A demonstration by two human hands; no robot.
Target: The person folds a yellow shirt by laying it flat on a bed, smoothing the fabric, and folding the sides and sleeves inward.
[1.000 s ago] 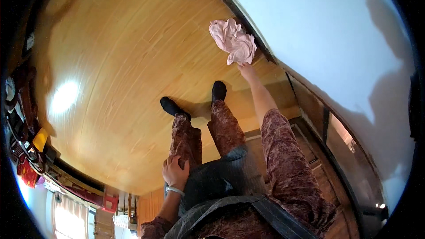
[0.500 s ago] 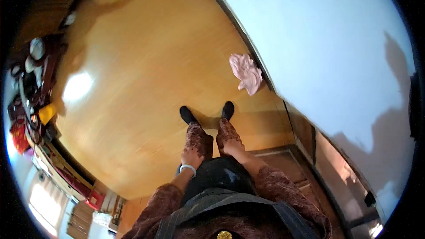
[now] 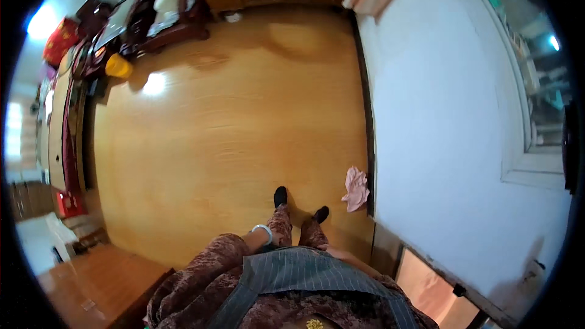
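Observation:
My left hand (image 3: pixel 276 239), with a pale bracelet (image 3: pixel 263 231) at the wrist, is down against the left leg of my brown patterned trousers (image 3: pixel 281 222). By the other trouser leg is my right hand (image 3: pixel 329 249), partly covered by the dark striped apron (image 3: pixel 292 268). The fingers of both hands are too hidden to show whether they grip the fabric. A crumpled pink cloth (image 3: pixel 355 189) lies on the floor to the right of my feet, close to the wall.
Shiny yellow-brown flooring (image 3: pixel 231 134) spreads ahead. A white wall (image 3: pixel 426 116) with a window runs along the right. Dark wooden furniture (image 3: pixel 177 33) and a yellow bin (image 3: pixel 119 66) stand far left. An orange-brown tabletop (image 3: pixel 103 283) is near left.
The view has turned and lifted, bringing the window and far furniture in. My feet have shifted, with the left one now forward. My hands are now more covered by the apron.

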